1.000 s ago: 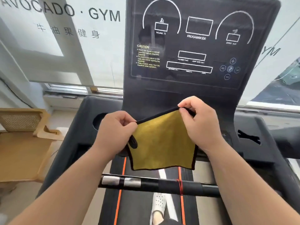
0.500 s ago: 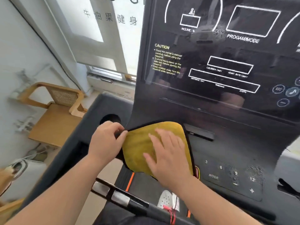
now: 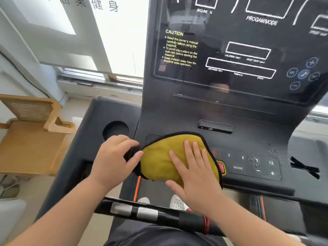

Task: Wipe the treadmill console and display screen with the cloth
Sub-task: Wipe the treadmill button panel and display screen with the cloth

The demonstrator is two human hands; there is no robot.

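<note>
A yellow cloth [image 3: 159,157] with a black hem lies spread on the lower left part of the black treadmill console [image 3: 248,142]. My right hand [image 3: 193,171] presses flat on the cloth, fingers spread. My left hand [image 3: 113,158] pinches the cloth's left edge beside the round cup holder [image 3: 115,129]. The dark display screen [image 3: 239,50] rises above, with white outlines and yellow caution text. The button panel [image 3: 253,164] with numbers and MODE sits right of the cloth, speckled with dust or droplets.
A black handlebar with silver sensor plates [image 3: 134,211] crosses below my arms. White shoes [image 3: 177,203] stand on the belt beneath. A wooden chair [image 3: 30,132] sits at the left by the window. A red stop button [image 3: 221,167] peeks out at the cloth's right edge.
The cloth went from being held up between both hands to lying flat on the console. My right hand now presses on it, and the view has moved closer to the console.
</note>
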